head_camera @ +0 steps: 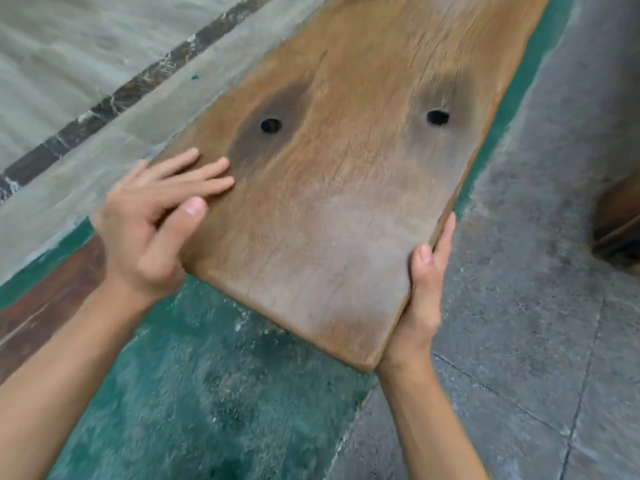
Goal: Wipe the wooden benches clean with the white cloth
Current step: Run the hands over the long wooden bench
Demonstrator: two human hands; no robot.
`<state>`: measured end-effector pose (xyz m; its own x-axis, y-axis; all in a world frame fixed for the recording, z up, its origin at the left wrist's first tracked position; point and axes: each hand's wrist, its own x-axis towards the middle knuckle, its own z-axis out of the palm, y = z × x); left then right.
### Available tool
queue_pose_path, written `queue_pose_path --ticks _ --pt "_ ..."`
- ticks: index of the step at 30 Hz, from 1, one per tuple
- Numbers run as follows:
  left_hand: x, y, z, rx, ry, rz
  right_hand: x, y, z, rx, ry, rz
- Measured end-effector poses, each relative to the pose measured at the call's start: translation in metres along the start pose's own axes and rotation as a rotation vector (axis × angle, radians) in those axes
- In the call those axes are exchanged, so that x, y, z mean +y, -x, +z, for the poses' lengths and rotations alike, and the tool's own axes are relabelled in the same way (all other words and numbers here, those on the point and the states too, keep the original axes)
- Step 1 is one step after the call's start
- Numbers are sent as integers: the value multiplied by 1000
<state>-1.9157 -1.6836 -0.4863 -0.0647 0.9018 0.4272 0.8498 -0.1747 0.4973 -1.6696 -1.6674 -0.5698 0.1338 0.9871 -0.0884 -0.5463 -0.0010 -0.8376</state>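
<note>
A long wooden bench [332, 188] runs from the lower middle up to the top right, its brown top worn pale near the close end, with two dark holes in dark stains. My left hand [152, 216] lies at the bench's left edge, fingers spread flat on the top and thumb raised, holding nothing. My right hand [426, 292] presses against the bench's right edge near the close corner, thumb on the top and fingers along the side. No white cloth is in view.
Green painted floor [214, 393] lies under and in front of the bench. Grey paving [540, 306] fills the right side. A dark stone strip [104, 105] crosses pale floor at upper left. Another wooden piece [620, 223] shows at the right edge, and a brown board [45, 306] at the left.
</note>
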Motion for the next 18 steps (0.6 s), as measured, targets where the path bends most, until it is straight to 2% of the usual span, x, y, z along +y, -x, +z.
queue_pose_path --ticks 4,8,9,11,14,18 --pt "-49 1 6 3 183 -4 14 -1 18 25 274 -40" --pt "-90 -11 -12 14 228 -75 32 -3 58 28 371 -131" --pt "-103 -25 -31 19 214 -75 40 -4 83 10 364 -136" --pt "-113 -34 -34 -21 225 -106 52 -2 93 4 342 -124" --pt "-115 -35 -29 -70 122 -124 68 -3 93 -16 331 -126" --pt "-132 -35 -46 -32 44 -201 84 -4 114 -39 313 -116"
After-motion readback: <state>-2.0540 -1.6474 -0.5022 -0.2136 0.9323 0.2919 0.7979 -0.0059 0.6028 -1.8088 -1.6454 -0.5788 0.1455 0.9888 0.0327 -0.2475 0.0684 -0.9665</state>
